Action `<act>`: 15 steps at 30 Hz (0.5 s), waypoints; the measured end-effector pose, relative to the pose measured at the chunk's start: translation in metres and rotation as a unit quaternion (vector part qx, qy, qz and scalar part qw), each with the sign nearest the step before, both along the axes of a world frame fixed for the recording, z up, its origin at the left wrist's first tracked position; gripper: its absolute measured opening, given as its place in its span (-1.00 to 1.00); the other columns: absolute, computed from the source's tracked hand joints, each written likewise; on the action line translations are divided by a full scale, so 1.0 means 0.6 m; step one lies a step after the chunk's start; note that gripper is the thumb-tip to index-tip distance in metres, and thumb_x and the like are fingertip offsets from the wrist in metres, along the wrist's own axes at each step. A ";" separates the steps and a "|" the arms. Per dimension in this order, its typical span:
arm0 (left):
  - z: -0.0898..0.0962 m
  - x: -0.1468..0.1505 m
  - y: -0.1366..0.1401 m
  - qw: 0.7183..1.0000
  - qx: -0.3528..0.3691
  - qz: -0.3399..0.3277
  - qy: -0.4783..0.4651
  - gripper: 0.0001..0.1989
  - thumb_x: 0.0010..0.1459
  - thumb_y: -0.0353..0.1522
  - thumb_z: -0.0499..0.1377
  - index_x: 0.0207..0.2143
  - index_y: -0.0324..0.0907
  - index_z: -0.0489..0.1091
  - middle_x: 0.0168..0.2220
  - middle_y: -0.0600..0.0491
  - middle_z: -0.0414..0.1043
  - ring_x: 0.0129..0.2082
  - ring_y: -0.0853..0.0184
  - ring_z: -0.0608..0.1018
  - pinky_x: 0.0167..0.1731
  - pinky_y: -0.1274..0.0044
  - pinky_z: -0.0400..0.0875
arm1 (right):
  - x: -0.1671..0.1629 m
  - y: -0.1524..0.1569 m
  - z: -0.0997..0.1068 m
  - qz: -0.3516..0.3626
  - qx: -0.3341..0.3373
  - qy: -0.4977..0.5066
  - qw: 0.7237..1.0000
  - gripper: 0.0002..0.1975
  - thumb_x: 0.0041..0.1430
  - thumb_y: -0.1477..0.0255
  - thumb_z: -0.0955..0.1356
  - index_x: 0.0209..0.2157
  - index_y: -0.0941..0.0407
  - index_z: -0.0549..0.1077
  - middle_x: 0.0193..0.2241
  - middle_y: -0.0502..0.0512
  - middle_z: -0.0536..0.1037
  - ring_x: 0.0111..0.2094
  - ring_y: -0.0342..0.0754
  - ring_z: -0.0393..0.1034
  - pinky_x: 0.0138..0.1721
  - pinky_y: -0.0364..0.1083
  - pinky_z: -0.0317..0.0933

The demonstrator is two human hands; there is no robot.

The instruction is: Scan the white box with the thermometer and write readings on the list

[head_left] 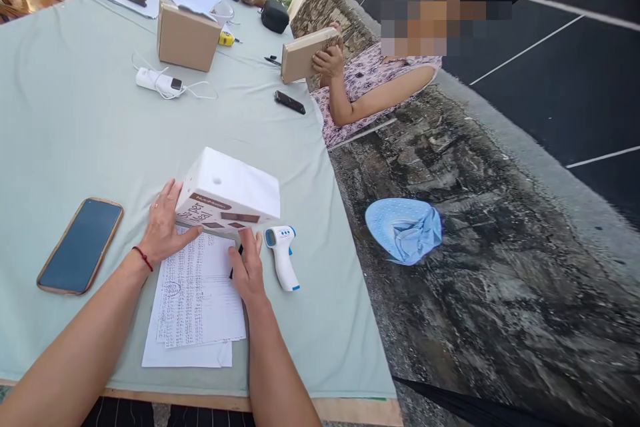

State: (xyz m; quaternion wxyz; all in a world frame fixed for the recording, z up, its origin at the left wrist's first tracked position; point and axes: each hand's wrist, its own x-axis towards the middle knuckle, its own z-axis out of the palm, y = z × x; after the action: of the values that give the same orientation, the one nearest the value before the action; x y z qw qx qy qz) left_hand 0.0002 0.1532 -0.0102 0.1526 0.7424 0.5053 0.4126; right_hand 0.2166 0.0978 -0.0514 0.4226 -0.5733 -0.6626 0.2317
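A white carton (235, 181) printed "Super Meal" stands on the table in front of me, its top and lettered front showing. My left hand (167, 227) grips its left side, fingers along the side and thumb by the lower front edge. At the front lower right edge, my right hand (249, 267) has its fingertips close to or touching the carton. A thin black thing like a pen shows between its thumb and fingers, mostly hidden. Under my hands lie printed sheets (200, 307) with columns of figures. Right of my right hand rests a white and blue infrared thermometer (284, 260).
A phone (80, 247) lies at left. Farther back are a white device with a cord (157, 82), a brown cardboard box (187, 37), a black phone-like object (290, 102) and a black case (275, 16). Another person holds a tan box (305, 57). A blue hat (405, 230) lies beyond the table's right edge.
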 end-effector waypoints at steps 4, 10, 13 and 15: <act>0.009 0.000 -0.004 0.998 0.016 -0.002 -0.064 -0.23 0.12 0.06 0.19 0.22 -0.06 -0.02 0.18 -0.19 0.26 0.21 -0.01 0.36 0.11 0.10 0.32 | -0.003 -0.011 0.010 -0.031 -0.005 0.072 0.997 -0.44 0.32 0.19 0.19 0.29 0.07 0.19 0.20 0.24 0.39 0.34 0.15 0.08 0.29 0.32 -0.02; 0.008 0.001 0.001 0.996 -0.040 0.029 -0.078 -0.26 0.18 0.09 0.09 0.25 -0.10 0.03 0.03 -0.12 0.43 0.00 0.09 0.50 0.02 0.13 0.38 | -0.009 -0.008 0.025 -0.042 0.032 0.058 0.997 -0.49 0.33 0.19 0.18 0.23 0.07 0.28 0.15 0.22 0.45 0.28 0.14 0.20 0.34 0.37 -0.22; 0.005 -0.001 0.006 0.995 -0.065 0.034 -0.065 -0.30 0.24 0.06 0.04 0.28 -0.11 0.05 0.08 -0.12 0.43 0.03 0.09 0.50 0.00 0.16 0.39 | 0.009 0.000 0.037 -0.082 0.087 -0.011 0.993 -0.56 0.34 0.24 0.16 0.18 0.04 0.32 0.12 0.21 0.48 0.21 0.12 0.29 0.31 0.38 -0.20; 0.003 -0.002 0.009 0.996 -0.065 0.037 -0.053 -0.30 0.24 0.04 0.04 0.29 -0.11 0.05 0.11 -0.12 0.42 0.05 0.10 0.49 0.01 0.17 0.38 | 0.035 0.000 0.038 -0.202 0.113 -0.067 0.971 -0.56 0.31 0.24 0.19 0.15 0.07 0.33 0.12 0.28 0.45 0.20 0.18 0.26 0.25 0.40 -0.13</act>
State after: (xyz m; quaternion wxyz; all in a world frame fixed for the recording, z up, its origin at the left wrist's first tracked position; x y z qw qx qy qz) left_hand -0.0010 0.1585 -0.0084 0.2114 0.6887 0.5497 0.4228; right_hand 0.2377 0.0980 -0.0286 0.4776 -0.6579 -0.5818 0.0263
